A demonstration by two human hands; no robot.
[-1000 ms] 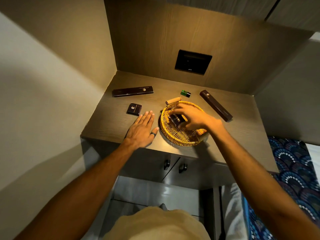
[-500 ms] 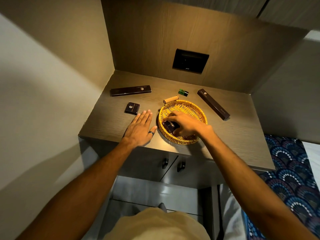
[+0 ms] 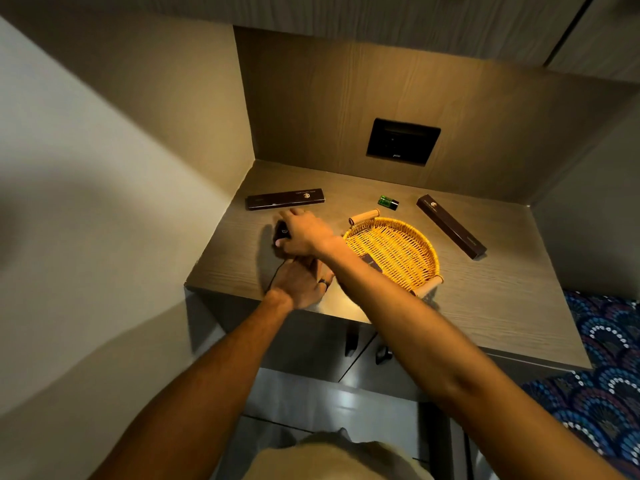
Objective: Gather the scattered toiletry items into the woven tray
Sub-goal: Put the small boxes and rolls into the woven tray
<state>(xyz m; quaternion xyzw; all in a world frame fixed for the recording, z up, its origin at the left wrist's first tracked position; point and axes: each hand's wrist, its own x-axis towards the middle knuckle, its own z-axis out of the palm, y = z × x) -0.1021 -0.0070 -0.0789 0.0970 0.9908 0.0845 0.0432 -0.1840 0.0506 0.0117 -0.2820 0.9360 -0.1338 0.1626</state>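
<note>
The right hand (image 3: 304, 233) was stretched across the body, over the left hand (image 3: 298, 282), and its fingers (image 3: 294, 213) were curled down over a small dark square packet with a pale round emblem (image 3: 282, 232) that lay on the brown wood-grain worktop (image 3: 502, 299). The packet was covered on its near and right sides by the hand, with the thumb tip at its left edge; contact was seen, but whether it had been pinched firmly or lifted could not be told. The left hand was laid flat and open on the worktop, just nearer than the right-hand fingers, and nothing was held in it.

The step in hand was judged to be the pick-up of this small packet. One dark packet (image 3: 370, 262) was already seen inside the round yellow woven tray with wooden handles (image 3: 401, 244), to the right of the fingers and partly hidden by the right forearm. Still outside the tray were a long dark flat box (image 3: 285, 199) just beyond the fingers, a small green bottle with a dark cap (image 3: 388, 201) and a second long dark box (image 3: 450, 226), both well to the right and beyond the tray.

For the next move, a secure pinch on the thin packet would be called for, then a lift clear of the left hand and a carry rightward over the tray rim.
</note>
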